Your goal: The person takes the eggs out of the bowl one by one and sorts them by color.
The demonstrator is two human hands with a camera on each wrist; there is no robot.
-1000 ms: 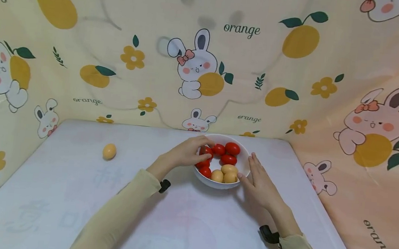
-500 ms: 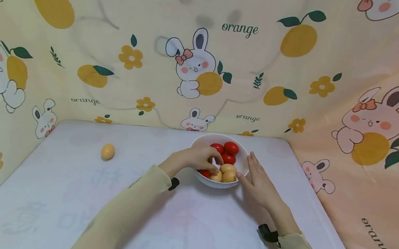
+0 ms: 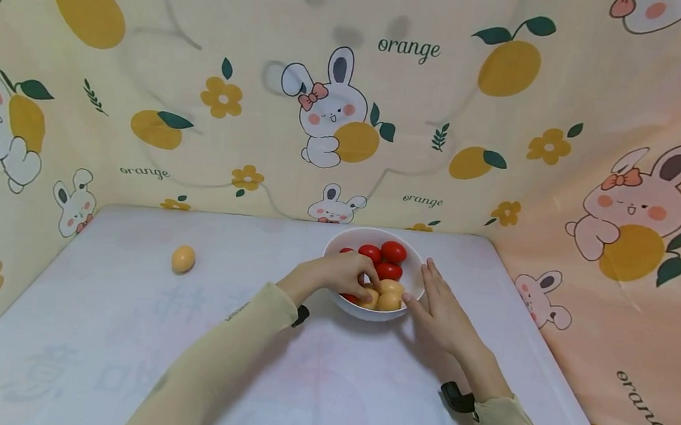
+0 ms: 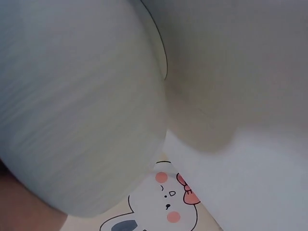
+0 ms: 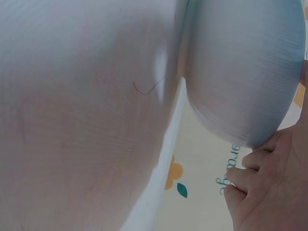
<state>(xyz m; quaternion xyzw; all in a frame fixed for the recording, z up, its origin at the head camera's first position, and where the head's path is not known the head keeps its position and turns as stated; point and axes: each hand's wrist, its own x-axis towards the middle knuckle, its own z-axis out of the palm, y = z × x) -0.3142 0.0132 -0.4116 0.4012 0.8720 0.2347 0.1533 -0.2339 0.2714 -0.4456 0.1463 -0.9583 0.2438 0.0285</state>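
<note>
A white bowl [image 3: 375,316] stands near the table's back edge, with red egg-shaped pieces [image 3: 394,252] and pale yellow eggs [image 3: 390,302] inside. My left hand [image 3: 343,272] reaches over its left rim, thumb and curled fingertips around the leftmost yellow egg [image 3: 371,303], partly hiding it and some red pieces. Along the bowl's right side my right hand [image 3: 444,311] lies with straight fingers, thumb at the rim. In the right wrist view, the fingers [image 5: 243,178] meet the bowl's wall [image 5: 240,72]. The bowl's outer wall [image 4: 82,106] fills much of the left wrist view.
One more yellow egg [image 3: 183,260] lies alone on the white table [image 3: 323,389] at the back left. A patterned cloth [image 3: 254,81] with rabbits and oranges hangs directly behind the table and along both sides.
My left hand has moved right and down within the bowl, from the red pieces at the left to the leftmost yellow egg. The right hand has stayed against the bowl.
</note>
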